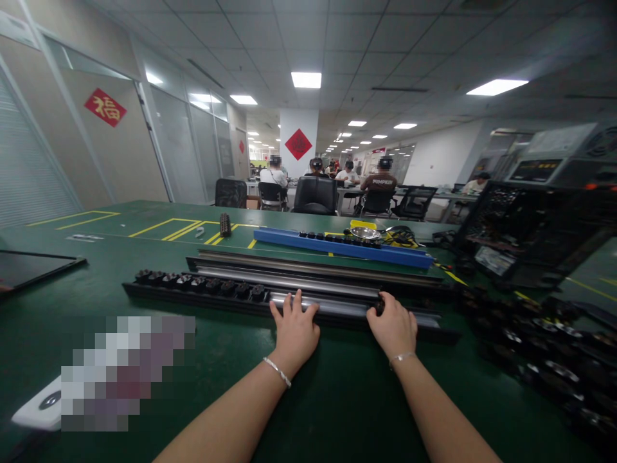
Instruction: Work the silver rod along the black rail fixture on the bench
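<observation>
A long black channel (347, 310) with a shiny inner floor lies across the green table in front of me. Small black knobbly parts (222, 286) stand in a row along its left half. My left hand (296, 325) rests on the channel just right of that row, its fingers spread and nothing in them. Farther right, my right hand (395, 325) pinches a small black part (380, 307) at the channel, partly hidden by the fingers. Close behind lie more dark channels (289, 278), parallel to the first.
A blue channel (409, 257) holding black parts lies farther back, near a metal bowl (365, 233). A heap of black parts (544, 360) is at right, below an open black case (501, 225). A partly pixelated white object (38, 405) lies front left. Several people sit beyond.
</observation>
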### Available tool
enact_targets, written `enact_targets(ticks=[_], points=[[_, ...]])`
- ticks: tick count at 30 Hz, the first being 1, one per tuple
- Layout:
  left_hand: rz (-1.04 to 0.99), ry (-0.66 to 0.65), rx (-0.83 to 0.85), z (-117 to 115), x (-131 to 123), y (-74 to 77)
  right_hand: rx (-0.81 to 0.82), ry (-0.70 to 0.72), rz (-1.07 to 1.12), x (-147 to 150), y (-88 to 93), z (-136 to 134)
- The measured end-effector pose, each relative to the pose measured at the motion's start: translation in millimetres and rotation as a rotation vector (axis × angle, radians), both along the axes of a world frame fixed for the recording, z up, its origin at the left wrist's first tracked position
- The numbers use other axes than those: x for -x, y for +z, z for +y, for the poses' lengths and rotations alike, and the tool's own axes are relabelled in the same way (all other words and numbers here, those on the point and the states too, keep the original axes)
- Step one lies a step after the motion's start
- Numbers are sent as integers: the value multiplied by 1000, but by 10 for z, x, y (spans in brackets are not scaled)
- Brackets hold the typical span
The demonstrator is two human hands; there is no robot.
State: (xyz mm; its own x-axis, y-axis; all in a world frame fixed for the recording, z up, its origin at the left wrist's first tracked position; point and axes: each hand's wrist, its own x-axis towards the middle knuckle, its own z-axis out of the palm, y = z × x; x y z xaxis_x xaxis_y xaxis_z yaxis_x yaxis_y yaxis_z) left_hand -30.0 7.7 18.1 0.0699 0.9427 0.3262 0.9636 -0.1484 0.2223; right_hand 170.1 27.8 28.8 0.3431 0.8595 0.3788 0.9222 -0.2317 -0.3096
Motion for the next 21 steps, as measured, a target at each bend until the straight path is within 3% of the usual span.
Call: enact_targets(ticks=[9, 21], points=[[-7, -7, -21, 10, 3, -28, 0, -26, 32, -38, -5, -5], [6, 9, 34, -21, -11, 54, 21, -51, 15, -116, -2, -8]])
